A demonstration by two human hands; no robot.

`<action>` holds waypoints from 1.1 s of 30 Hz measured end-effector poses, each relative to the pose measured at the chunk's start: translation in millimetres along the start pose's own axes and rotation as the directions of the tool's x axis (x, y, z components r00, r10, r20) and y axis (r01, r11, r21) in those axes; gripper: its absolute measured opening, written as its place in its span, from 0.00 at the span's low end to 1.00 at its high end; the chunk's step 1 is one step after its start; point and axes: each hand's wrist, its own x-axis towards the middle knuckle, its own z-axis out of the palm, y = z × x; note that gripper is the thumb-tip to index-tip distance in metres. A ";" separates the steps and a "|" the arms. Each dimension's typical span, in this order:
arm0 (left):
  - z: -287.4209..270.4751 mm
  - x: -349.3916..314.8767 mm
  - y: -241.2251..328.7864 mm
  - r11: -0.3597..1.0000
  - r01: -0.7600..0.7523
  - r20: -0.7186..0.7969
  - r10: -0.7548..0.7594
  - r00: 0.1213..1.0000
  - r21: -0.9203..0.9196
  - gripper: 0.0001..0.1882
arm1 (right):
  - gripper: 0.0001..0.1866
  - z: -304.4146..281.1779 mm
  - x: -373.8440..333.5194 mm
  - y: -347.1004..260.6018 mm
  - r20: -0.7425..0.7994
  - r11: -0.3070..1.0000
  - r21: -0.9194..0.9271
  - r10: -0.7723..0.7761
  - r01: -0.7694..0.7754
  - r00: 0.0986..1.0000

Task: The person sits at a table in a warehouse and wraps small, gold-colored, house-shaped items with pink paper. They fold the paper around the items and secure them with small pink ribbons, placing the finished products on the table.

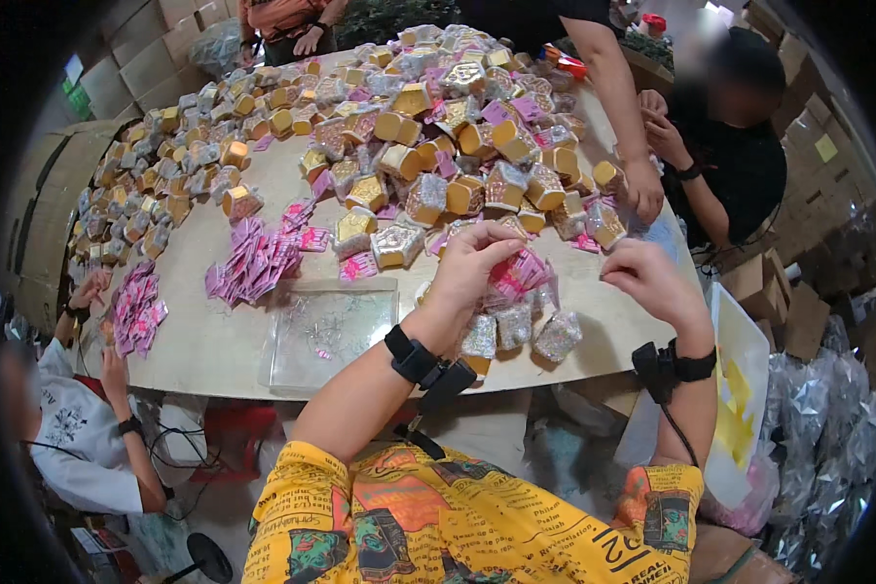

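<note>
My left hand (472, 263) is closed over a bunch of small pink printed cards (518, 278) above the near part of the table. To its right, my right hand (655, 279) is held apart with thumb and fingers pinched; anything between them is too small to make out. Below the hands, near the front edge, sit glittery silver-and-gold boxes (559, 336), seemingly wrapped in clear film. Left of my left arm lies a shallow clear tray (273, 365) with thin, dark, thread-like pieces. Beyond it is a loose heap of pink cards (253, 261).
A large pile of gold boxes (414, 161) covers the far table (190, 331). At the left, a person in white handles things by another pink card heap (138, 307). Other people work at the far side and right. Cardboard boxes (754, 287) and silvery plastic bags (827, 419) stand right.
</note>
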 end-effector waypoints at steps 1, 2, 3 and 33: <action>0.7 -1.9 6.7 0.997 -0.023 -0.026 0.025 0.999 0.070 0.05 | 0.05 -2.8 -6.0 2.4 -0.033 0.997 0.014 0.081 -0.080 0.996; -0.2 -2.5 14.5 0.996 -0.003 -0.015 0.005 1.000 0.091 0.04 | 0.05 -3.7 -8.4 3.2 -0.063 0.987 0.030 0.162 -0.160 0.985; 5.6 -5.0 22.2 0.991 -0.105 0.019 0.104 0.994 0.085 0.04 | 0.05 -3.2 -7.1 -0.8 -0.109 0.990 -0.013 0.138 -0.140 0.984; 31.3 -22.3 57.2 0.983 0.041 0.224 -0.081 0.971 0.178 0.06 | 0.03 24.6 20.9 -72.2 -0.414 0.983 -0.019 -0.173 0.182 0.894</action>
